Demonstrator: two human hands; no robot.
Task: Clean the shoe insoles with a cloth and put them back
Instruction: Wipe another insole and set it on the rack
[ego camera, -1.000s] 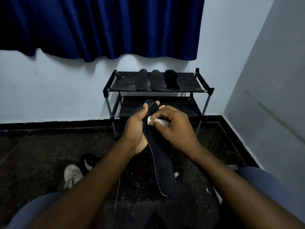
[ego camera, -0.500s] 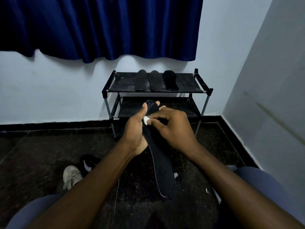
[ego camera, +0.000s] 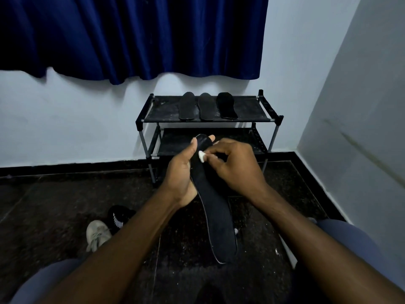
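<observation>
Holding a long black foam insole (ego camera: pixel 217 216) at the centre of the view, the left hand (ego camera: pixel 182 174) grips it near the toe end. The thumb lies along the nine o'clock edge. The fingers (ego camera: pixel 211 137) curl round from behind, with their tips showing at the three o'clock edge. The insole runs tilted from the toe at twelve o'clock to the heel at five o'clock, upper face towards the camera.

The right hand (ego camera: pixel 236 165) pinches a small white cloth wad (ego camera: pixel 201 156) between the thumb and curled fingers. The wad is pressed on the insole's upper face just below the toe, close beside the left thumb.

At twelve o'clock from the hands, a black two-tier metal-framed shoe rack (ego camera: pixel 166 110) stands against the pale wall (ego camera: pixel 65 119). Its top shelf carries three insoles side by side, toes to the wall:
- two grey-black flat insoles (ego camera: pixel 186 106) (ego camera: pixel 205 106);
- one deeper black flat insole (ego camera: pixel 226 105) at the three o'clock end.

The hands partly hide the lower shelf.

On the dark speckled stone floor (ego camera: pixel 54 205) at eight o'clock lies a beige lace-up sneaker (ego camera: pixel 96 234). A black shoe with white stripes (ego camera: pixel 119 215) sits just beside it at its one o'clock; whether the two touch cannot be told. A deep blue fabric curtain (ego camera: pixel 131 36) spans the top of the view.
</observation>
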